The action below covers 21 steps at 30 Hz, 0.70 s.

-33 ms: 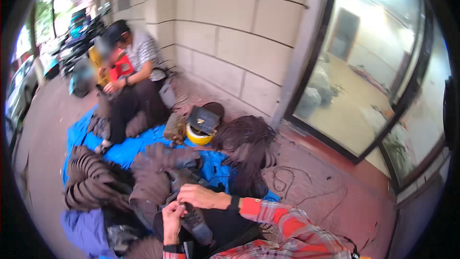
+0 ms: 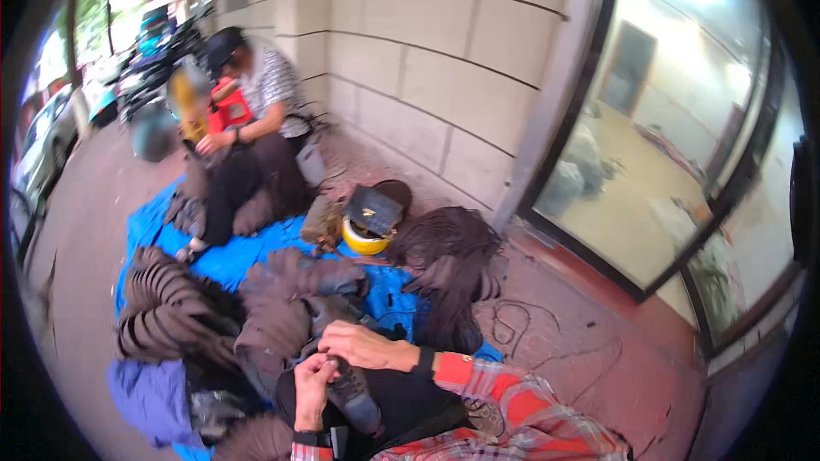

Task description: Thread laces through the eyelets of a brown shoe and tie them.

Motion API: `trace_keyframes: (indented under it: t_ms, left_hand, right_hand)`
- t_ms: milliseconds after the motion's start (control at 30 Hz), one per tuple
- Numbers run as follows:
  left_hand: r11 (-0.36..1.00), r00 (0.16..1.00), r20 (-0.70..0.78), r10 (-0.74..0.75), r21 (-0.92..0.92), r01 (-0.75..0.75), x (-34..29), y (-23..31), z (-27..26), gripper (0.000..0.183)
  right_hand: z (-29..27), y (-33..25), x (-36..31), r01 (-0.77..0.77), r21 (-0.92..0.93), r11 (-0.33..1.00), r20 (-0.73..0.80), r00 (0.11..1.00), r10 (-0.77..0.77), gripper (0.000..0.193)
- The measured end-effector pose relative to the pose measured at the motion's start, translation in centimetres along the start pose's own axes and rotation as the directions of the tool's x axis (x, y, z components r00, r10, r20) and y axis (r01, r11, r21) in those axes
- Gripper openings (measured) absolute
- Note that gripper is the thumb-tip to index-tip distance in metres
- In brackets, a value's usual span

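Observation:
A dark grey lace-up shoe (image 2: pixel 357 405) rests on my lap, on black cloth (image 2: pixel 410 397). My left hand (image 2: pixel 313 384) is closed in a pinch at the shoe's upper end. From the right, my right hand (image 2: pixel 366 347) reaches across, its bent fingers closed beside the left fingertips. What is pinched between the fingers is too small to make out. Just beyond my hands lie stacked dark brown shoe-like pieces (image 2: pixel 282 316). A long row of similar brown pieces (image 2: pixel 166 303) curves away on the left.
A blue tarp (image 2: pixel 239 258) lies under the piles. Near the wall are a dark stringy heap (image 2: pixel 448 248), a yellow helmet (image 2: pixel 366 241) under a black box (image 2: pixel 373 209), and a wooden block (image 2: pixel 321 222). Another person (image 2: pixel 256 128) sits working at far left. A glass door (image 2: pixel 649 137) stands right.
The whole view has shifted slightly, so the surroundings sit a little further right. My hands stay together at the shoe's upper end.

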State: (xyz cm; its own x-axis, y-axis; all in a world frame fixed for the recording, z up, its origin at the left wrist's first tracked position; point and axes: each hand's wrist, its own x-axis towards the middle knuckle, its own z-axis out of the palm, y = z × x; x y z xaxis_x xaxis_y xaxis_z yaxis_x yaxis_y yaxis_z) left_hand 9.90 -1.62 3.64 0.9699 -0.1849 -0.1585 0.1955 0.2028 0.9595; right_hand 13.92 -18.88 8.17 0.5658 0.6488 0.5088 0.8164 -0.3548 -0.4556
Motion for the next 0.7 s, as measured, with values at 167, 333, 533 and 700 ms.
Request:
trace_keyframes:
  t_ms: [167, 333, 533, 700]
  left_hand:
    - [0.649, 0.993, 0.064, 0.098, -0.761, -0.015, -2.0, 4.5, 3.6, 0.021]
    - [0.980, 0.996, -0.080, -0.031, -0.197, 0.015, -1.0, -1.8, 0.2, 0.008]
    - [0.987, 0.999, -0.045, -0.025, -0.161, 0.018, -0.9, -1.9, 0.8, 0.009]
    - [0.988, 0.988, -0.149, 0.037, -0.143, -0.059, -0.6, -2.1, -1.1, 0.010]
  right_hand:
    - [-10.1, -18.4, 9.2, 0.066, 0.951, -0.301, -0.017, 0.987, 0.162, 0.056]
    - [-10.7, -19.5, 8.2, -0.038, 0.960, -0.278, 0.043, 0.999, 0.012, 0.059]
    - [-11.3, -19.2, 6.3, -0.118, 0.979, -0.165, 0.094, 0.985, -0.147, 0.066]
    - [-9.5, -16.8, 6.2, -0.265, 0.937, -0.229, 0.227, 0.957, -0.181, 0.071]
